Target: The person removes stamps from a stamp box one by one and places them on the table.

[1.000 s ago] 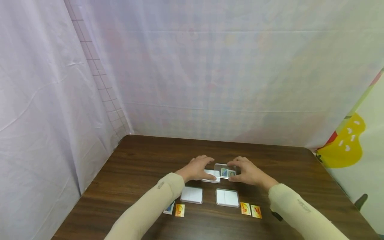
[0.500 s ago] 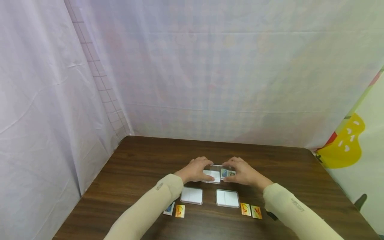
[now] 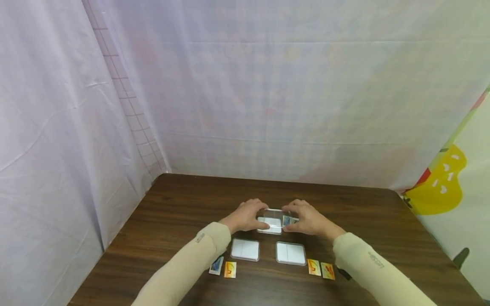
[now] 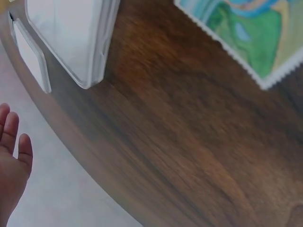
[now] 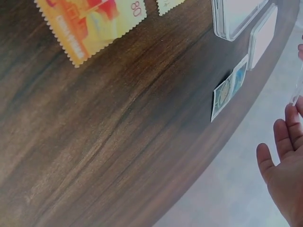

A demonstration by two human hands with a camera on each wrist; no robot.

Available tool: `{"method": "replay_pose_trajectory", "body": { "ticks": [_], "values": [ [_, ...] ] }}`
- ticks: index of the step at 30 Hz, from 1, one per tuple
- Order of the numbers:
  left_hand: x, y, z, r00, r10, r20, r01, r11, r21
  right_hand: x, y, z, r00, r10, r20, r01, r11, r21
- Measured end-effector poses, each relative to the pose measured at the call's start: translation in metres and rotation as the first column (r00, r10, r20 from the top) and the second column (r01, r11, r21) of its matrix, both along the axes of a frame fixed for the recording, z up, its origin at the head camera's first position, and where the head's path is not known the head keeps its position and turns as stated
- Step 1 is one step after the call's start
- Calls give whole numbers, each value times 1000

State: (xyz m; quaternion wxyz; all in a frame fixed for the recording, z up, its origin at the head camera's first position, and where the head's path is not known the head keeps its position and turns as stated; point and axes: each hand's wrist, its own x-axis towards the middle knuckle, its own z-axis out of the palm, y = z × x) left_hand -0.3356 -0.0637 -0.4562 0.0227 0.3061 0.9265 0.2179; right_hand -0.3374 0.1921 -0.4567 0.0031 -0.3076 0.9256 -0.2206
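Observation:
In the head view a clear plastic lid (image 3: 276, 213) spans the space between my two hands, over a white-backed plastic case (image 3: 272, 230). My left hand (image 3: 246, 216) grips its left end between fingers and thumb. The right hand (image 3: 309, 219) grips the other end, thumb toward me. In the right wrist view the lid's edge (image 5: 298, 91) shows at that hand's fingertips. Blue-green stamps (image 5: 230, 88) lie beside the far case, partly under the lid and right hand in the head view.
Two more white-backed cases, left (image 3: 245, 249) and right (image 3: 290, 253), lie nearer me. Left of them are a blue stamp (image 3: 216, 266) and an orange stamp (image 3: 230, 270). Orange-yellow stamps (image 3: 314, 267) lie at right. A white curtain (image 3: 268, 106) hangs behind the brown table (image 3: 191, 191).
The clear lid has moved left from above the stamps to above the far case. My right hand has followed it leftward, and the left hand has shifted slightly left.

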Motion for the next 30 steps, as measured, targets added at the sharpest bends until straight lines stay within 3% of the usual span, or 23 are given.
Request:
{"method": "replay_pose_trajectory", "body": {
  "ticks": [10,30],
  "values": [
    [-2,-10,-6,1000,11,-21,-12,1000,-20,-5,-9,-5,1000,13,1,-13,1000,7],
    [-4,-17,-21,996,71,55,-64,991,-113,-10,-27,-21,1000,-13,-19,16,987,162]
  ]
}}
